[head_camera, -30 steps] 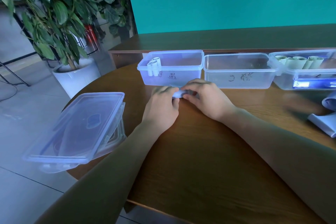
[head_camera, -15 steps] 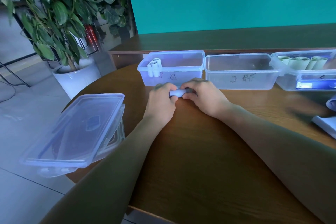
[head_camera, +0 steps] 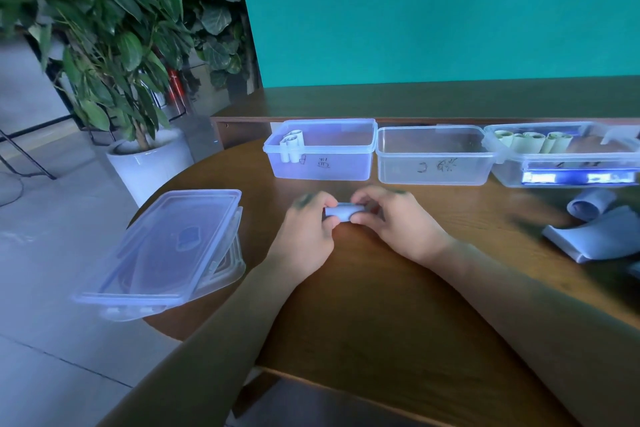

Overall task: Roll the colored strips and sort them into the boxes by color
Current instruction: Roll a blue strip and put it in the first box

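A rolled pale blue strip [head_camera: 341, 212] lies crosswise between my hands, just above the wooden table. My left hand [head_camera: 308, 236] pinches its left end and my right hand [head_camera: 391, 222] pinches its right end. Behind them stand three clear boxes in a row. The left box [head_camera: 322, 163] holds a few pale blue rolls [head_camera: 291, 146] in its left corner. Nothing shows inside the middle box [head_camera: 433, 166]. The right box [head_camera: 561, 163] holds several pale green rolls [head_camera: 530, 140].
Loose pale blue strips [head_camera: 595, 236], one partly curled, lie at the table's right edge. A stack of clear lids [head_camera: 162, 246] overhangs the round table's left edge. A potted plant [head_camera: 145, 159] stands on the floor beyond it.
Both hands have drawn back from the left box toward me, and the roll between them now shows more fully.
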`<act>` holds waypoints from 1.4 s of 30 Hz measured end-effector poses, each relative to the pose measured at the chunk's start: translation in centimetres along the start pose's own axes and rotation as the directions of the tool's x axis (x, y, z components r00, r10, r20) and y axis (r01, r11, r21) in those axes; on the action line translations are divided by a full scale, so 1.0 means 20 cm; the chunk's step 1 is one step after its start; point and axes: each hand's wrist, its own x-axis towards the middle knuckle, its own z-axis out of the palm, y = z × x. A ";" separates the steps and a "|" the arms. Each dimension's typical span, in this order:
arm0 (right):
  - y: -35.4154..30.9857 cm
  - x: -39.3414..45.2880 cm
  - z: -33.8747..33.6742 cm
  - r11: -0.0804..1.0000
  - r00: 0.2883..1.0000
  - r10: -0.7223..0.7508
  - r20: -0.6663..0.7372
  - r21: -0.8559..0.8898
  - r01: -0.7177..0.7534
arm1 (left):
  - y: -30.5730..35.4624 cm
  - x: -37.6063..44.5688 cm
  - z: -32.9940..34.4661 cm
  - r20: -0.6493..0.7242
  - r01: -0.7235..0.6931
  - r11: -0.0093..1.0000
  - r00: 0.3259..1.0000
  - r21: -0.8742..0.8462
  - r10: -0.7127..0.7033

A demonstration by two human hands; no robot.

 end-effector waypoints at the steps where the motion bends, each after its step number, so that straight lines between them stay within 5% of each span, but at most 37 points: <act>1: -0.01 -0.03 -0.01 1.000 1.000 0.004 0.006 0.010 -0.004 | 0.00 -0.03 0.00 0.008 -0.012 1.000 1.000 0.010 0.012; 12: -0.01 -0.06 0.00 0.999 0.999 0.027 -0.023 0.041 -0.026 | 0.04 -0.09 -0.03 -0.106 -0.091 0.996 0.990 -0.004 0.090; 30: 0.05 0.05 0.03 0.999 1.000 0.015 0.018 -0.032 -0.014 | -0.01 0.03 0.00 0.037 0.050 0.995 0.998 0.091 -0.054; 42: 0.04 0.11 0.03 0.996 0.997 0.066 0.027 0.051 -0.067 | -0.02 0.10 -0.02 0.037 0.208 0.950 0.978 -0.235 -0.205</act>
